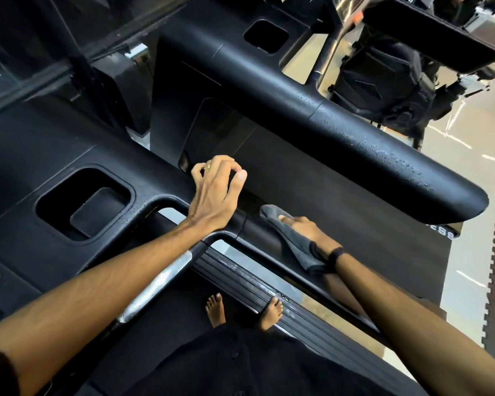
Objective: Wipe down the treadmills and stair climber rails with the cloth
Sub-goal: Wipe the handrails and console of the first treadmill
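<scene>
A: Where's the cloth?

B: The gray cloth [295, 244] is in the right hand [305, 232]. Fingers curl over it and press it on the near black handrail [240, 221], just past a seam in the rail. One end of the cloth sticks out past the fingertips, the other end hangs by the wrist, next to a black wristband [335, 255].

A: And the left hand?

B: The left hand [212, 192] sits on the same rail, closer to the console. Fingers bent over the top, thumb out to the side. It holds nothing else. There's a gold ring [207, 167] on one finger.

A: How close are the 2 hands?

B: Near, but not touching. A bit of bare rail shows btwn them.

A: What's around?

B: The far handrail [369, 144] runs across the top w/ a round end at right. It has wet drops on it. The dark treadmill belt [340, 230] lies btwn the two rails, wide open space there. Left of the hands is a cup holder [86, 204] cut into the console. A silver grip sensor [157, 284] runs under the left arm.

A: Feet?

B: Two bare feet [272, 311] down low. One is on the ridged side rail [240, 278] at the belt's edge, the other just beside it.
</scene>
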